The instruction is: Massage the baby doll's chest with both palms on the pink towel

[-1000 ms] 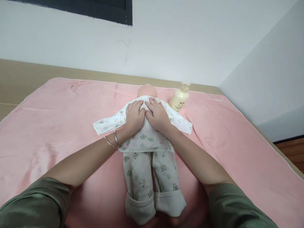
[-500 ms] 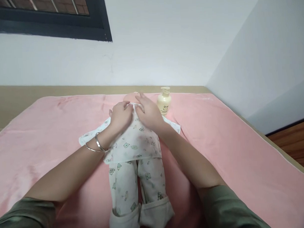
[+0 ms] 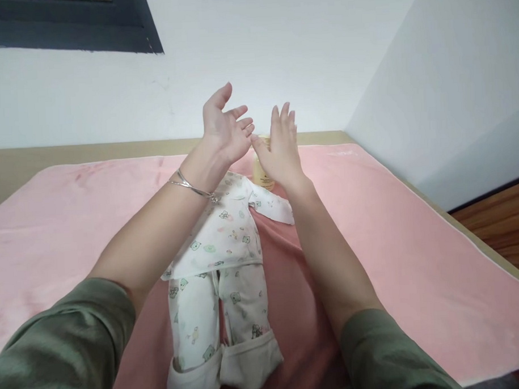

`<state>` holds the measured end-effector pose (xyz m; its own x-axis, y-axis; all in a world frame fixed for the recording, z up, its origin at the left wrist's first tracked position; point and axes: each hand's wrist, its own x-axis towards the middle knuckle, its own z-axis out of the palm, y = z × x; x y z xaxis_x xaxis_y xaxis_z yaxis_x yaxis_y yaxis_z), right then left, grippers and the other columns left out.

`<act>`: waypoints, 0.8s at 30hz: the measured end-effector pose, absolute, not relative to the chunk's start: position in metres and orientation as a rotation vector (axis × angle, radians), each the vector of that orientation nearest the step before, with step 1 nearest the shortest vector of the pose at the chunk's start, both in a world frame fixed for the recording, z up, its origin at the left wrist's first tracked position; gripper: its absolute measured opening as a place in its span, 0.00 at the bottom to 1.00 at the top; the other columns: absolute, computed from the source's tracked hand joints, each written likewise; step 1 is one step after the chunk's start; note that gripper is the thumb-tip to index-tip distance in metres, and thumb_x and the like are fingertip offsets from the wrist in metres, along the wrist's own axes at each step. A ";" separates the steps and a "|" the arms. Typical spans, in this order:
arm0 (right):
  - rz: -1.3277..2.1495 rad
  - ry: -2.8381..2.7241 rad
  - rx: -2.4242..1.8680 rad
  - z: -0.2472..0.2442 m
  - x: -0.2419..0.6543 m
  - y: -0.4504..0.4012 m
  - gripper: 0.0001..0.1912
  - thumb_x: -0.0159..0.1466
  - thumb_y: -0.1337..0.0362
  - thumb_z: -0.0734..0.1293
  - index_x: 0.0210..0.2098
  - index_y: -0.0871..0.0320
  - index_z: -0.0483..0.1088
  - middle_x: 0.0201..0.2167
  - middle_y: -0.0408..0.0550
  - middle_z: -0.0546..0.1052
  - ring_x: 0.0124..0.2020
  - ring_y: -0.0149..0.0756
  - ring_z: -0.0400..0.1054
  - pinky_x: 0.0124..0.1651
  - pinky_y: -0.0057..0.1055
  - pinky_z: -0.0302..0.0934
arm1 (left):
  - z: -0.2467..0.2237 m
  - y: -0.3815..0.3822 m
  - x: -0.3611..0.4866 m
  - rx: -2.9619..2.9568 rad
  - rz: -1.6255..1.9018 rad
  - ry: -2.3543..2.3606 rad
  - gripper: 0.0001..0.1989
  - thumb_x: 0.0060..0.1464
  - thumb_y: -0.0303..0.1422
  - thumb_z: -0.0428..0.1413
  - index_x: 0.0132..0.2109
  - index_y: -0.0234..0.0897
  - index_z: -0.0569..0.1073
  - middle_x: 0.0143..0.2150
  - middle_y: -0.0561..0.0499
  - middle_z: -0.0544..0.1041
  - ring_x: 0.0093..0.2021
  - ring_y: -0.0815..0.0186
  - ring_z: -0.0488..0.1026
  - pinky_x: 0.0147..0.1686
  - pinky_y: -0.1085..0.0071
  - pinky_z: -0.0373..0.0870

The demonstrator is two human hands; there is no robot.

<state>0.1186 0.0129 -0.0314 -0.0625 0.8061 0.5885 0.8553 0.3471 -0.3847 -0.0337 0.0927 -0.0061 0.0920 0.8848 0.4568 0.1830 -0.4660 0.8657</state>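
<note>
A small white printed top (image 3: 227,235) and matching pants (image 3: 246,308) with turned-up cuffs lie on a pink blanket. Raised above the top's neck end, my left hand (image 3: 227,127) is palm up with its fingers apart, holding nothing. My right hand (image 3: 281,151) is beside it, back toward me, fingers stretched and empty. Behind the right hand stands a pale yellow bottle (image 3: 263,174), its upper part mostly covered by the hand. One sleeve of the top shows at the right; my left forearm hides the other.
The pink blanket (image 3: 393,241) covers a surface with a wooden edge (image 3: 155,147) along the white wall. A dark window frame (image 3: 75,30) is at the upper left, brown wood at the far right.
Both hands have lifted off the top's neck area and moved up; my left hand has turned palm up. The view has shifted, so clothes and bottle appear further left.
</note>
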 end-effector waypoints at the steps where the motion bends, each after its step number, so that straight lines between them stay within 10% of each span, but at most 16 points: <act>1: -0.060 -1.889 -1.465 -0.032 0.117 0.013 0.37 0.75 0.45 0.53 0.77 0.53 0.39 0.79 0.53 0.40 0.79 0.57 0.28 0.76 0.66 0.35 | -0.004 0.089 -0.033 1.685 1.318 1.047 0.34 0.68 0.55 0.34 0.51 0.39 0.77 0.53 0.37 0.78 0.67 0.51 0.69 0.63 0.50 0.71; 13: -0.048 -1.963 -1.533 -0.034 0.105 0.008 0.33 0.77 0.46 0.46 0.66 0.58 0.65 0.72 0.58 0.62 0.77 0.57 0.45 0.74 0.68 0.39 | -0.022 0.067 -0.048 1.651 1.237 0.970 0.28 0.69 0.47 0.37 0.52 0.36 0.76 0.61 0.36 0.73 0.73 0.49 0.61 0.63 0.48 0.69; 24: -0.199 -1.849 -1.716 -0.034 0.084 0.008 0.26 0.75 0.49 0.55 0.61 0.59 0.68 0.71 0.63 0.62 0.76 0.61 0.44 0.72 0.70 0.41 | -0.028 0.009 -0.170 1.582 1.201 1.000 0.28 0.64 0.49 0.43 0.62 0.42 0.73 0.58 0.35 0.75 0.69 0.48 0.67 0.60 0.45 0.71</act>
<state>0.0836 0.0081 -0.0341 0.0176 0.8562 0.5163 0.9463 0.1524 -0.2850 -0.1695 0.0094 -0.0276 0.2057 0.9433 0.2606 0.0856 -0.2826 0.9554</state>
